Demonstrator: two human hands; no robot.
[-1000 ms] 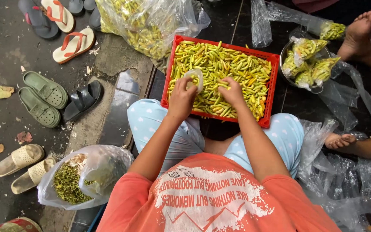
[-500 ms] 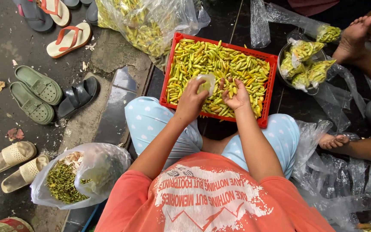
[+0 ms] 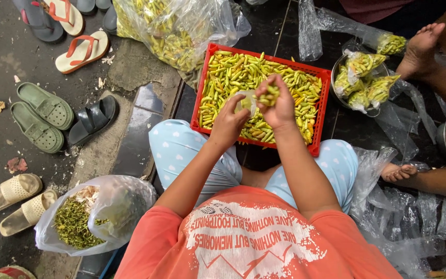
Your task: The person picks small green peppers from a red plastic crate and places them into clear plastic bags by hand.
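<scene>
Upper left of the frame holds a pair of red-strapped flip-flops (image 3: 76, 36). Below them sit green clogs (image 3: 42, 116) and a black sandal (image 3: 93, 120), with beige slippers (image 3: 16, 201) at the lower left. A clear bag of green stems (image 3: 86, 217) lies near the bottom left. At the upper right, a metal bowl (image 3: 336, 95) holds small packed bags (image 3: 367, 77), beside another person's bare foot (image 3: 421, 44).

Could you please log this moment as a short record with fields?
Setting: a person seated on the floor, seen from above
Left hand: holds a small clear bag open
Right hand: grip closed on a bunch of chillies at the bag's mouth
Below the hands: red crate full of yellow-green chillies
Right of crate: metal bowl of filled bags
Lower left: bag of green stems
</scene>
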